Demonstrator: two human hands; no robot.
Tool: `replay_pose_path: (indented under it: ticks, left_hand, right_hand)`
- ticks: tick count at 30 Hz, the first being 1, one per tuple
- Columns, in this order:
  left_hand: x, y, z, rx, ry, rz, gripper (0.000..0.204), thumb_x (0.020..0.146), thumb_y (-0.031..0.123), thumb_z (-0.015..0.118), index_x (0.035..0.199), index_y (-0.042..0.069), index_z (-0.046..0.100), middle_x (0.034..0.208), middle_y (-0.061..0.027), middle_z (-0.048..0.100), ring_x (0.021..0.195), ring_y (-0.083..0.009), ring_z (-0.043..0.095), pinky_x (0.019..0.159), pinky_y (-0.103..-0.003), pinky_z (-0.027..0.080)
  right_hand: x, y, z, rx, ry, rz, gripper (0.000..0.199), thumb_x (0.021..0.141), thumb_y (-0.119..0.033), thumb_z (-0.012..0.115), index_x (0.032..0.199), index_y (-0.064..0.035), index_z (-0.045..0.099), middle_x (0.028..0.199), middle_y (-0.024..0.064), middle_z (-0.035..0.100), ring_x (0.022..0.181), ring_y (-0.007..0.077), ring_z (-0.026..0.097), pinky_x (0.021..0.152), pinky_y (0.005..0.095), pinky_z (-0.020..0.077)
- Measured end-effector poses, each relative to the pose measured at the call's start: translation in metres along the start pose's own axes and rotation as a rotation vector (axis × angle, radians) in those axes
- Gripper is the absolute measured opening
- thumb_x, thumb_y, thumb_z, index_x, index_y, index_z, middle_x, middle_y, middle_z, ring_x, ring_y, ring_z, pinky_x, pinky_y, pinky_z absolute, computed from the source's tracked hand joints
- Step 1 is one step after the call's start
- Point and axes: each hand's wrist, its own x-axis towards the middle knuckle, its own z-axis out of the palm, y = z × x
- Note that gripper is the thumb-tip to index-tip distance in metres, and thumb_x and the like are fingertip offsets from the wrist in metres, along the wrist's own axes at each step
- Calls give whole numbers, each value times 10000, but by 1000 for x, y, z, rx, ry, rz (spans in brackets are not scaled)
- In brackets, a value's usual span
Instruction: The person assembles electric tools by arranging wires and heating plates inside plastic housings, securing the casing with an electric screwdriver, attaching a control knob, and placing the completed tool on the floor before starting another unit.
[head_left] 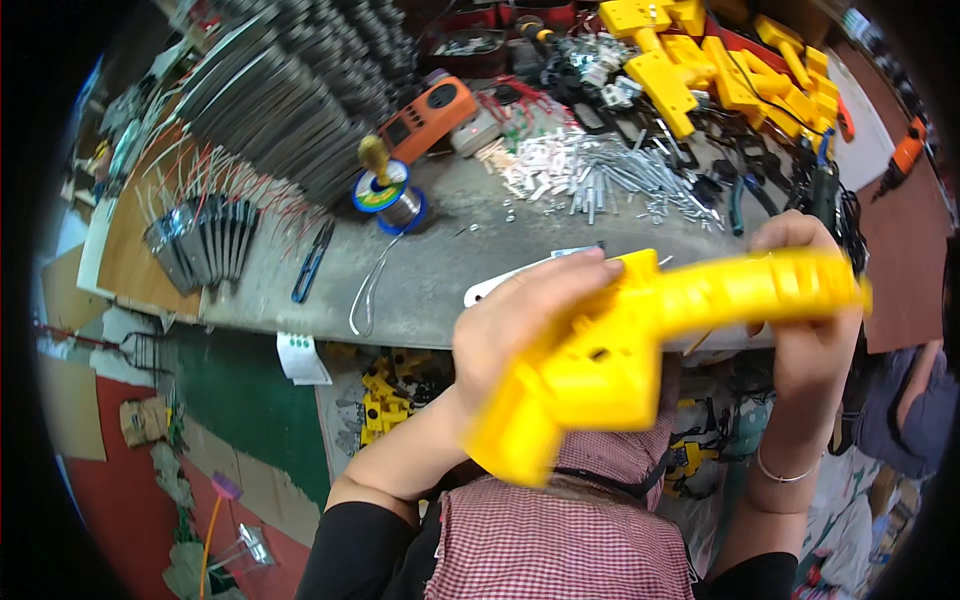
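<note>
A yellow plastic tool housing (610, 375), slightly smeared by motion, is held up in front of my chest above the bench's near edge. My left hand (520, 320) grips its wide body from the left, thumb along the top. Around the far end of its long ribbed handle closes my right hand (805, 330), whose fingers are partly hidden behind the plastic. Behind my left hand a white flat strip (500, 283) lies on the bench.
Solder wire spool (400, 200), blue cutters (313, 263) and an orange device (430, 118) occupy the left bench. Metal pins (640, 175) are heaped in the middle. Yellow housings (690, 70) pile up at the back right. Grey plates (270, 110) stand stacked at the back left.
</note>
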Motion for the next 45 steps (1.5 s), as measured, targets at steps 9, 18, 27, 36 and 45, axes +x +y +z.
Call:
replay_pose_path:
  ticks: [9,18,27,36,45]
  left_hand:
    - [-20,4,5,-31,0,-126,373,760,90,782,1101,31,644,1077,-153,695,1027,-313,677,873,-368,539]
    - [-18,4,5,-123,-35,-283,299,861,46,681,1156,34,635,1105,-134,672,1016,-260,666,843,-316,520]
    - [-19,-3,14,-201,95,-331,328,864,71,707,1179,23,631,1088,-118,684,1011,-247,658,882,-331,499]
    - [-22,-6,20,-151,12,-413,338,859,68,692,1185,7,621,1099,-134,679,1006,-251,665,891,-320,500]
    - [-12,-10,20,81,-82,-178,285,871,88,672,1133,-18,635,1141,-191,673,1115,-339,640,967,-400,487]
  right_hand:
    - [-19,18,7,151,-45,41,149,855,-17,653,975,43,589,946,80,588,695,100,536,602,207,442]
    - [-22,10,31,-447,-188,-290,346,765,30,674,1103,-41,681,792,101,604,696,228,600,623,299,482]
    - [-2,6,21,-407,-113,-378,354,799,-84,624,1135,15,676,824,88,594,697,176,561,628,267,427]
    - [-7,-5,26,-98,222,-322,221,928,-24,550,1124,69,591,989,123,585,735,89,593,649,185,509]
    - [1,5,30,53,134,-345,148,910,43,550,1049,35,501,974,151,594,722,115,615,644,201,539]
